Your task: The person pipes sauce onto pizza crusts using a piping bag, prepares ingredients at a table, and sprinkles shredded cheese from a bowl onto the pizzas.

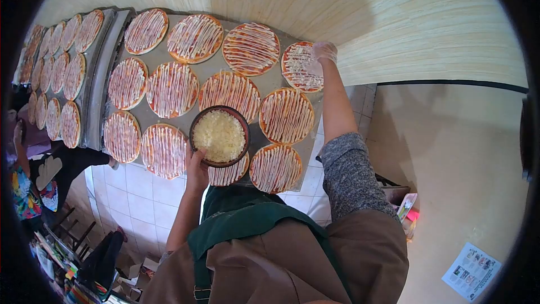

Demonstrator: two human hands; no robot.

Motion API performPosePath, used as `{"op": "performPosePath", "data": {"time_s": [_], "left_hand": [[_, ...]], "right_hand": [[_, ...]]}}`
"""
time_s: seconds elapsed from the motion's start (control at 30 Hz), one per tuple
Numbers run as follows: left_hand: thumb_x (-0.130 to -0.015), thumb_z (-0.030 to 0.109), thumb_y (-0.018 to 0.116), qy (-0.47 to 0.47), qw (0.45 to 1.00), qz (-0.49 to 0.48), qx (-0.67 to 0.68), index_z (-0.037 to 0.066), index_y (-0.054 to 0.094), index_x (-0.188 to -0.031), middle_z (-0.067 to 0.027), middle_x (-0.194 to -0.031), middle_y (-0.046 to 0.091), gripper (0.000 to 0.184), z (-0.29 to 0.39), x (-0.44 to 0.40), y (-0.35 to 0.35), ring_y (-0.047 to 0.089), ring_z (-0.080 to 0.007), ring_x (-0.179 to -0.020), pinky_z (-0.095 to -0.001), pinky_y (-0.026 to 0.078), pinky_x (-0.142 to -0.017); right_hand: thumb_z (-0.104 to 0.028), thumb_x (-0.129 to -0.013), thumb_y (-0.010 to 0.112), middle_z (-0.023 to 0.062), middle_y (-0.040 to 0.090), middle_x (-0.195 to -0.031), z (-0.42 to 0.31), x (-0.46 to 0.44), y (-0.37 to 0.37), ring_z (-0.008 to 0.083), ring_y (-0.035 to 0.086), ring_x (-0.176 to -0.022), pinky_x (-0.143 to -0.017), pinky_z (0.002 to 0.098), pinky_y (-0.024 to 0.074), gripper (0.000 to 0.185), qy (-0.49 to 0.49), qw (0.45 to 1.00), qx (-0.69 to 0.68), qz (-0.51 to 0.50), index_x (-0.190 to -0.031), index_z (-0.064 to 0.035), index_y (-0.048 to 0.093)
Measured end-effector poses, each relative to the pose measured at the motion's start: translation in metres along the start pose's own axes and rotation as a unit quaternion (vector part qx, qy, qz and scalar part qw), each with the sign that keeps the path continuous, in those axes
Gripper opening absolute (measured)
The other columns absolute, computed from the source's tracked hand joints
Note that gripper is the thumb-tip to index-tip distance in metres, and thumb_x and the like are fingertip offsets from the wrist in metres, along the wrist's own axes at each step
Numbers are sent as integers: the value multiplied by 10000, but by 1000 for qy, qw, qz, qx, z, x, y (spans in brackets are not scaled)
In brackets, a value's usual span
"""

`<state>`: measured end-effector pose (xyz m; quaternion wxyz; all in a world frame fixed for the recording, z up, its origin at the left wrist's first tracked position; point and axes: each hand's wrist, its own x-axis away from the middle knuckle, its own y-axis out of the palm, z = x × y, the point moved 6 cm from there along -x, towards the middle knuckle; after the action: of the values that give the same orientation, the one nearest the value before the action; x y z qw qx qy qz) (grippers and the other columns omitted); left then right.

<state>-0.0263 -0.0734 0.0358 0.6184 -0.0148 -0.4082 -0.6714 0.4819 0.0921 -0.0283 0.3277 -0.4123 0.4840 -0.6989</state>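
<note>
My left hand (197, 168) grips the near-left rim of a dark round bowl (220, 136) full of pale grated cheese, held above the pizzas. At the far right of the metal table (216, 84), my right hand (323, 55), in a clear glove, is over the edge of a pizza (299, 68) strewn with pale shreds. Its fingers are bent downward, and what they hold, if anything, is hidden. The other pizzas, such as one (251, 49) just to the left, carry white sauce stripes over a red topping.
A second table (93, 79) with more striped pizzas stands at the left. Beyond it, other people (42, 174) are partly visible. A pale wood-patterned wall (427, 22) runs along the far side. Boxes (138, 276) lie at the lower left; a printed sheet (471, 271) is at the lower right.
</note>
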Motion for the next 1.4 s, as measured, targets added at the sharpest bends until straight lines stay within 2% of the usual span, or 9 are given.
{"op": "performPosePath", "data": {"time_s": [0.37,0.57,0.63,0.77,0.87,0.97,1.07,1.17,1.4], "left_hand": [[-803,229,513,-1,999,10,-41,21,341,-1285,-115,-1241,466,553,9,-6,-16,471,-229,-1132,-367,383,-943],[-798,242,521,8,999,23,-39,15,337,-1281,-122,-1235,472,565,7,-7,-22,467,-233,-1140,-371,377,-951],[-795,244,523,1,999,22,-34,14,339,-1279,-126,-1238,469,567,6,-6,-22,463,-235,-1144,-374,371,-958],[-793,214,511,2,999,-3,-40,13,335,-1283,-128,-1249,455,558,6,-6,-15,458,-240,-1147,-374,366,-966],[-791,160,500,11,999,-21,-46,8,325,-1293,-129,-1245,447,552,4,-6,-4,450,-234,-1145,-357,358,-971],[-783,81,500,3,999,-29,-44,-1,318,-1299,-130,-1236,439,553,-1,-4,5,429,-220,-1152,-332,335,-982],[-769,31,512,12,994,-49,-98,1,313,-1305,-129,-1249,428,571,-25,-11,1,411,-210,-1166,-325,319,-986],[-766,27,515,-24,986,-101,-134,22,323,-1305,-121,-1233,439,572,-32,-7,27,416,-206,-1159,-317,313,-986],[-783,42,532,-68,983,-110,-131,42,343,-1286,-93,-1148,486,537,-42,-9,42,477,-175,-1060,-297,381,-902]], "right_hand": [[-311,-808,472,148,643,-931,41,-21,32,300,619,-893,-765,396,481,317,29,999,-11,13,-859,-74,677],[-328,-802,467,155,644,-908,48,37,45,311,613,-885,-784,406,465,327,-55,994,65,-69,-844,-81,676],[-331,-793,472,158,644,-899,43,58,52,317,614,-864,-769,407,469,321,-39,999,-2,-35,-840,-90,679],[-226,-789,452,177,644,-877,8,84,52,312,629,-827,-721,403,488,288,-121,986,-106,50,-812,-37,669],[-232,-792,453,173,646,-861,-9,90,19,309,630,-822,-716,408,487,290,-12,996,-87,12,-814,-40,669],[-217,-799,446,169,647,-851,-3,83,31,307,630,-818,-718,410,487,282,-28,999,-18,16,-809,-50,672],[-276,-784,492,114,653,-822,-2,82,51,287,629,-750,-669,382,487,229,-103,989,-52,91,-788,-159,689],[-247,-778,488,109,655,-832,-10,77,53,275,628,-782,-689,371,486,220,-23,992,-113,44,-778,-161,691],[-212,-775,513,107,657,-834,-36,81,26,269,624,-825,-750,357,482,195,-44,990,-134,16,-800,-138,692]]}}
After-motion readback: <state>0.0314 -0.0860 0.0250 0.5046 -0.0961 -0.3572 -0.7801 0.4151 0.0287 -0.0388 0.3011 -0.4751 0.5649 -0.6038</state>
